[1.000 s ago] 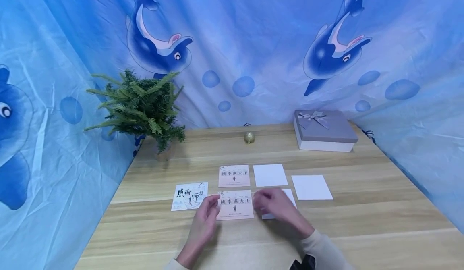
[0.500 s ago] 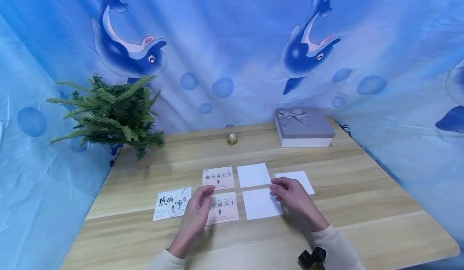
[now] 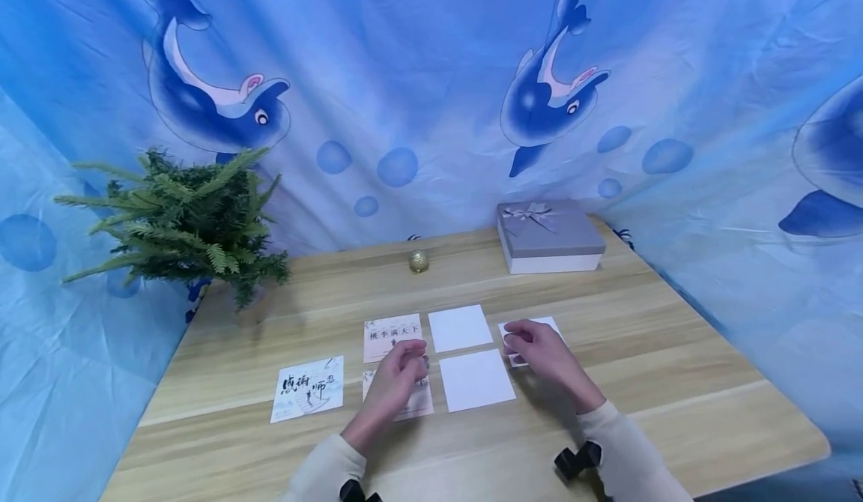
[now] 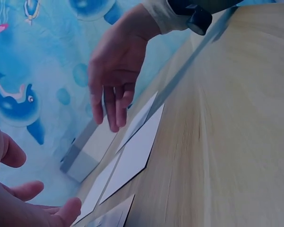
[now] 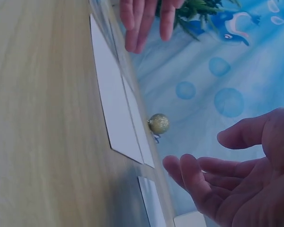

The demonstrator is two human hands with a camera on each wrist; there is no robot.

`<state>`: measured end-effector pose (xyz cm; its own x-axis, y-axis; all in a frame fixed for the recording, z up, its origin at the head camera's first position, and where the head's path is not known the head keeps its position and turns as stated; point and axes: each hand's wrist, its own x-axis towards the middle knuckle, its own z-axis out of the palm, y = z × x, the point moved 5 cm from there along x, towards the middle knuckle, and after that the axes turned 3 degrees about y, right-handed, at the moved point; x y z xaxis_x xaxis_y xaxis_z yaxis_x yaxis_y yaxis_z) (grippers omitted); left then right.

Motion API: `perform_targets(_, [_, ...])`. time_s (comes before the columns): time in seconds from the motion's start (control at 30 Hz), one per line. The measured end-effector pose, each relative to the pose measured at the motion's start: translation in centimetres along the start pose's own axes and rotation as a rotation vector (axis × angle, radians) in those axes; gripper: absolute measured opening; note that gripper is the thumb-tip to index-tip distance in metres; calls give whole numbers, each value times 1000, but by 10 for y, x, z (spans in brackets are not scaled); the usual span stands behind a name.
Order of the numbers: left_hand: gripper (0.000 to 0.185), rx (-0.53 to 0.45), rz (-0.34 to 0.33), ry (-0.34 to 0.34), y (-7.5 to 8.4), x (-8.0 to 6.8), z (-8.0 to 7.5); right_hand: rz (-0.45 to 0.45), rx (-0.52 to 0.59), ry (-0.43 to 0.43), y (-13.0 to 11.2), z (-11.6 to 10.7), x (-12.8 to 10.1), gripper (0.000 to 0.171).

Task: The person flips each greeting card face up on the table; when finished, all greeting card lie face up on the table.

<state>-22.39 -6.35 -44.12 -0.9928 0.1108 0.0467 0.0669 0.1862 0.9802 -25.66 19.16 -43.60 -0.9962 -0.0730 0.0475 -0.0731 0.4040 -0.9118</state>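
Head: we see left hand [image 3: 399,373] loosely curled over lower pink card [image 3: 407,404], holding nothing; right hand [image 3: 536,346] relaxed over far-right white card [image 3: 533,331], contact unclear; two blank cards [image 3: 461,328] between, on table [image 3: 674,382]

Left wrist: we see right hand [image 4: 114,71] open, fingers hanging above white card edge

Right wrist: we see left hand [image 5: 144,16] fingers straight, empty; gold ball [image 5: 158,123] beyond cards

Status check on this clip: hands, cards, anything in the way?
Left hand open, above the pink printed cards. Right hand open, over the far-right white card. Neither has a grip. Nothing in the way.
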Motion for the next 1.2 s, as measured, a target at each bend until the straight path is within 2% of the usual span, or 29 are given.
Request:
perform_targets(0.23, [41,-78,-74,16,-10,9,10,-19,20,-71,-2,9,14,38])
perform_targets(0.5, [41,-69,-72,31,-18,14,19,-4,6,-93,6,26,23,38])
perform_targets(0.67, [41,-87,-63,40,-19,14,21,27,-10,-74,9,32,23,38])
perform_targets(0.93, [39,-78,-55,61,-20,17,22,30,-8,-5,12,29,24,36])
perform_targets(1.2, [40,-99,-42,72,-20,21,24,23,-22,13,13,27,25,36])
